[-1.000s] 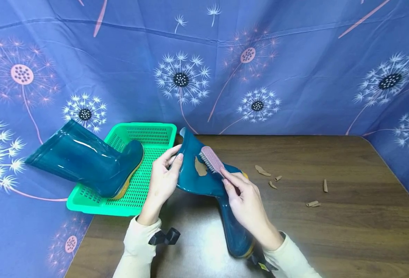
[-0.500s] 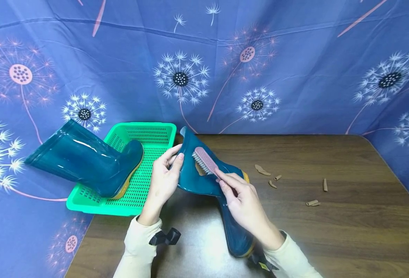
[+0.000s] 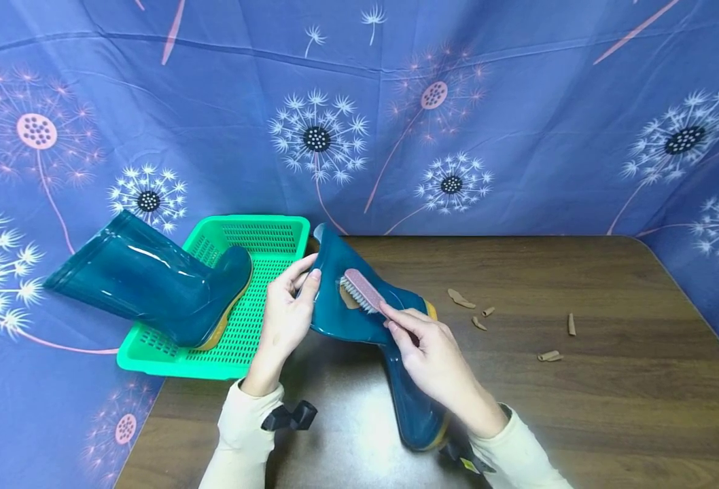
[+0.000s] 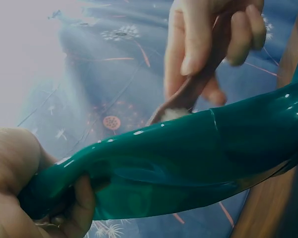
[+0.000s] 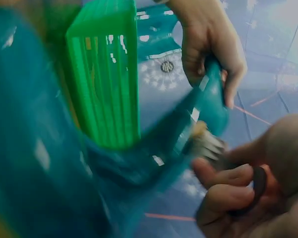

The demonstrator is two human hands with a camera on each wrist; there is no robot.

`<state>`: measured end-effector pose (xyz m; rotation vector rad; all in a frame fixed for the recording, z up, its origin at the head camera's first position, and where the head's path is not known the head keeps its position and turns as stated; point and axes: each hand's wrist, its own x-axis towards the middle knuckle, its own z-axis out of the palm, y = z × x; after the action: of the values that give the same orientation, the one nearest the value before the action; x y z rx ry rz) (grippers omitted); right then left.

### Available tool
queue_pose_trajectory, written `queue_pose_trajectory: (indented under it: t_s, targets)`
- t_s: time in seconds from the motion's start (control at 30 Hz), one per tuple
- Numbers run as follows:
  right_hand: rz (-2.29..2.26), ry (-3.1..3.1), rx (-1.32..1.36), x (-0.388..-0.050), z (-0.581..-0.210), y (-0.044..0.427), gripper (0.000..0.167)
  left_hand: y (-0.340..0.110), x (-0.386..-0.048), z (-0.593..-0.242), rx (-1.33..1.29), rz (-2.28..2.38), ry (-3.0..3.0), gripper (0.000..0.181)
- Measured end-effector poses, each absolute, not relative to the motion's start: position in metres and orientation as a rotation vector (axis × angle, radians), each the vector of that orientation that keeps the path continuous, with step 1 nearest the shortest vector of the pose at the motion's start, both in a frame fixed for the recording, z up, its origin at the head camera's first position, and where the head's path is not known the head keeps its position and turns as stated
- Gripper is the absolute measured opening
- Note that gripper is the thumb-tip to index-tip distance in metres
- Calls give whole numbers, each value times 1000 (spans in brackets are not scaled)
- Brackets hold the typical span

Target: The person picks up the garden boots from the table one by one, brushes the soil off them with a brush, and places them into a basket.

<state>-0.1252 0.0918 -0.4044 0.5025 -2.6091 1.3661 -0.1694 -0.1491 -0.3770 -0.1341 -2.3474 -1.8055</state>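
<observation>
My left hand (image 3: 289,305) pinches the top edge of a dark teal rubber boot (image 3: 335,326), thumb on the outer face. In the left wrist view the shaft of that boot (image 4: 159,158) looks flattened. A pink scrubbing brush (image 3: 362,288) with pale bristles is held by its handle in my right hand (image 3: 435,360). Its bristles meet the boot shaft over a tan patch (image 3: 348,297), which they partly cover. From the right wrist view, the bristles (image 5: 211,148) are against the boot, somewhat blurred.
A second teal boot (image 3: 151,278) with a yellow sole lies tilted in a green plastic basket (image 3: 213,370) at left. Several tan curled scraps (image 3: 460,299) are scattered on the brown wooden table (image 3: 610,407). A blue dandelion-print cloth (image 3: 518,102) hangs behind.
The brush moved left over the tan patch, then slightly down and right, with my right hand following. My left hand keeps its hold on the boot's top.
</observation>
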Motion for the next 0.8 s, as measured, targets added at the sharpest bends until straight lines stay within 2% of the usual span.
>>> queue_pose_trajectory:
  t_s: [0.2,0.4,0.6,0.8]
  targets:
    - [1265,-2566,398,-125,-400,100,37,-149,-170,-376,-129,-1821,-2359,42]
    - [1232,-2548,506,-123,-406,91,37,-148,-170,-377,-131,-1816,-2356,42]
    - [1137,-2646,337,-123,-407,96,35,-150,-170,-379,-118,-1785,-2360,42]
    - [1237,-2490,540,-123,-408,90,38,-149,-170,-378,-122,-1799,-2356,43]
